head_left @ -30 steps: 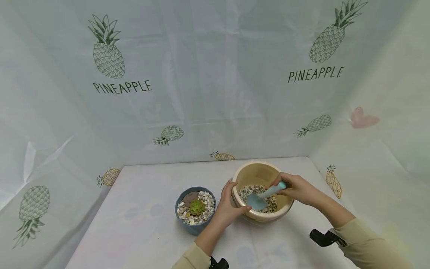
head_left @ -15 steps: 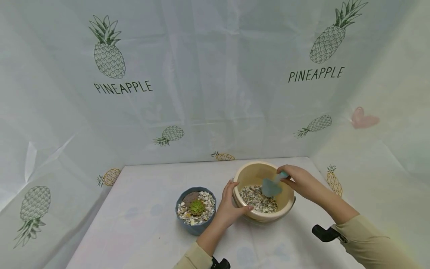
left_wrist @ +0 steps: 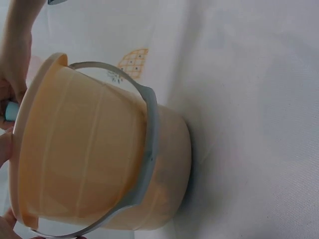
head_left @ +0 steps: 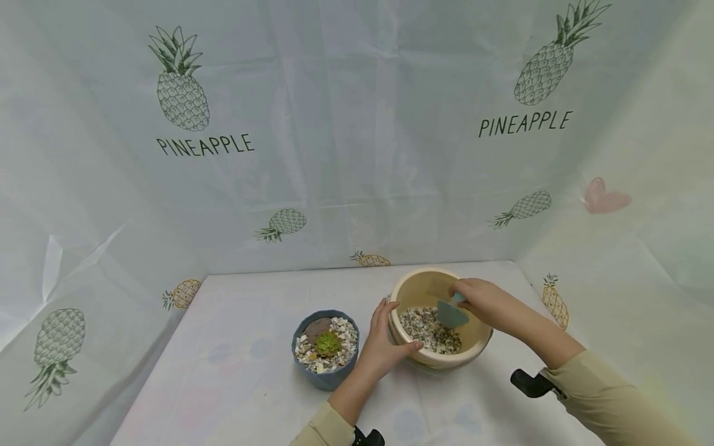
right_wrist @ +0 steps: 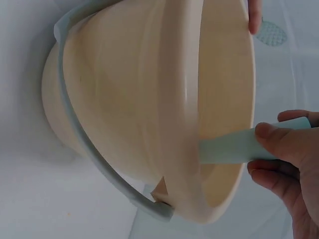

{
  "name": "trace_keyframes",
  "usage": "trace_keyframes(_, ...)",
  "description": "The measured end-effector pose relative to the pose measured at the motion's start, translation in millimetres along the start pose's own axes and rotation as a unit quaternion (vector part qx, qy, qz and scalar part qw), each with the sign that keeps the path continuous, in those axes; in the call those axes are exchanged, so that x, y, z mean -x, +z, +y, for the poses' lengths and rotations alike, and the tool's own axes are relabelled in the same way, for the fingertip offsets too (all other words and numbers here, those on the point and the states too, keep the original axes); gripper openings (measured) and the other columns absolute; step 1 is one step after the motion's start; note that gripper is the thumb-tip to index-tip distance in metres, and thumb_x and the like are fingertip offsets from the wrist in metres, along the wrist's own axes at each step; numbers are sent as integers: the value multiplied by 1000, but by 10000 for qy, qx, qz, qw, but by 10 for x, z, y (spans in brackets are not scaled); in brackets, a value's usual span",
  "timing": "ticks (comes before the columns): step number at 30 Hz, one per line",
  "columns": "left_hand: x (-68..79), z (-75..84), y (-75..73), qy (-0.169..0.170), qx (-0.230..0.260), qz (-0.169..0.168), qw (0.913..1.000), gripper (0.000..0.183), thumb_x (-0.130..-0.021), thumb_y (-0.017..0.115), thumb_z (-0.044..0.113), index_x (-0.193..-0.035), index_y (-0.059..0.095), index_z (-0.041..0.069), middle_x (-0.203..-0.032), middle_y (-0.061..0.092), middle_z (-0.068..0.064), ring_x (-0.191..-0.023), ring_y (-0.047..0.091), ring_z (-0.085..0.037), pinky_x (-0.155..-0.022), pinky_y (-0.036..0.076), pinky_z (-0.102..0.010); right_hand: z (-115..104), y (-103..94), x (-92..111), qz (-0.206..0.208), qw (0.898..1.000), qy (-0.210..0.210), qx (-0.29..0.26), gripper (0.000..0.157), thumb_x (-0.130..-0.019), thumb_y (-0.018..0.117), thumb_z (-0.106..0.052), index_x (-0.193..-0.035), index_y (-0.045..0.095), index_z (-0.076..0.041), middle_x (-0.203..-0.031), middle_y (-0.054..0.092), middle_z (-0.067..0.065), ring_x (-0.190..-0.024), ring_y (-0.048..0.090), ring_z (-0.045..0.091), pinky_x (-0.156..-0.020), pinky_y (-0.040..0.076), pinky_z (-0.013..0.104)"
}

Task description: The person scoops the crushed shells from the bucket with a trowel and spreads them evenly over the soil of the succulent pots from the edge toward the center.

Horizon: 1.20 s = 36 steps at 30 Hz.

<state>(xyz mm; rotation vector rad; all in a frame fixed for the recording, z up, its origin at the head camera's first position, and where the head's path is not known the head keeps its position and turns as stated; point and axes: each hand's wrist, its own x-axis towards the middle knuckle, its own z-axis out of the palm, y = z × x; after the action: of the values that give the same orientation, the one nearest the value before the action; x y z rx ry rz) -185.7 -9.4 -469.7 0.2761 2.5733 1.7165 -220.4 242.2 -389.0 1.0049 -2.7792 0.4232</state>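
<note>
A cream bucket (head_left: 417, 296) stands tilted on the table, with a layer of mixed gravel (head_left: 424, 329) at its bottom. My left hand (head_left: 382, 350) grips its rim from the left, thumb on the near edge and fingers at the far side. In my right hand (head_left: 491, 305) is a light blue toy shovel (head_left: 450, 314), its blade down inside the bucket at the right of the gravel. The right wrist view shows thumb and fingers pinching the shovel handle (right_wrist: 229, 147) above the rim. A grey bucket handle (left_wrist: 149, 154) hangs against the outer wall in the left wrist view.
Left of the bucket, close by my left forearm, stands a blue pot (head_left: 298, 365) holding a green succulent (head_left: 328, 342), white gravel and a brown stone. A pale cloth covers the table (head_left: 240, 322). Pineapple-printed curtains (head_left: 357, 155) rise behind and at both sides.
The shovel blade came up from the gravel's near side toward the bucket's right wall, then dipped slightly. My right hand rose, then moved back left. The left hand keeps its hold on the rim.
</note>
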Motion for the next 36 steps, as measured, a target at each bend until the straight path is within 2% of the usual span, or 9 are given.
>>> trace_keyframes(4, -5, -3, 3, 2, -4, 10, 10000, 93, -72, 87, 39, -149, 35, 30, -161, 14, -7, -141, 22, -43, -103, 31, -65, 3, -29, -19, -116, 9994, -274, 193, 24, -84, 74, 0, -102, 60, -10, -92, 65, 3, -80, 64, 18, -65, 54, 30)
trace_keyframes(6, -7, -3, 4, -10, 0, 3, 10000, 93, -72, 87, 38, -149, 35, 30, -161, 14, -6, -142, 22, -42, -104, 31, -65, 11, -54, -33, -231, 9993, -248, 183, 25, -83, 75, -1, -100, 60, -11, -92, 65, 1, -79, 64, 16, -64, 53, 28)
trace_keyframes(11, -3, 1, 1, -12, 25, 1, 10000, 92, -72, 87, 38, -149, 36, 30, -161, 14, -5, -142, 22, -42, -104, 31, -65, 34, -130, -69, -659, 9966, 195, -452, 22, -83, 75, -3, -97, 61, -12, -87, 62, -5, -77, 60, 13, -62, 51, 28)
trace_keyframes(15, 2, -12, -2, 65, -27, 52, 10000, 92, -72, 87, 37, -148, 37, 28, -160, 16, -9, -140, 24, -44, -103, 32, -65, 86, -99, -41, -745, 9897, 434, -1146, 19, -85, 74, -4, -97, 61, -10, -83, 58, -8, -74, 53, 10, -62, 48, 28)
trace_keyframes(18, 4, -17, -6, 118, -64, 79, 9999, 92, -73, 87, 37, -148, 37, 26, -160, 17, -10, -140, 26, -45, -102, 33, -65, 145, -36, 21, -584, 9852, 514, -1527, 20, -85, 75, -6, -98, 60, -8, -84, 59, -7, -74, 53, 8, -61, 48, 27)
trace_keyframes(24, 1, -18, -7, 120, -29, 49, 9999, 92, -73, 86, 39, -149, 36, 27, -160, 15, -9, -141, 24, -44, -102, 33, -65, 204, 76, 171, 12, 9724, 904, -2150, 21, -86, 74, -6, -101, 60, -3, -83, 61, -1, -71, 56, 10, -59, 51, 27)
trace_keyframes(29, 14, -29, 10, 104, -17, 44, 9999, 94, -72, 87, 41, -149, 35, 28, -160, 14, -7, -141, 23, -45, -102, 33, -66, 206, 185, 254, 219, 9596, 1120, -2571, 24, -87, 74, -9, -104, 59, 0, -79, 61, 1, -68, 58, 11, -56, 52, 27)
trace_keyframes(36, 12, -29, 19, 126, 51, 62, 9999, 93, -72, 86, 40, -149, 36, 28, -160, 15, -8, -140, 23, -45, -102, 33, -66, 195, 249, 278, 511, 9542, 1361, -2613, 24, -86, 76, -10, -102, 60, -2, -82, 62, 3, -70, 61, 12, -56, 53, 28)
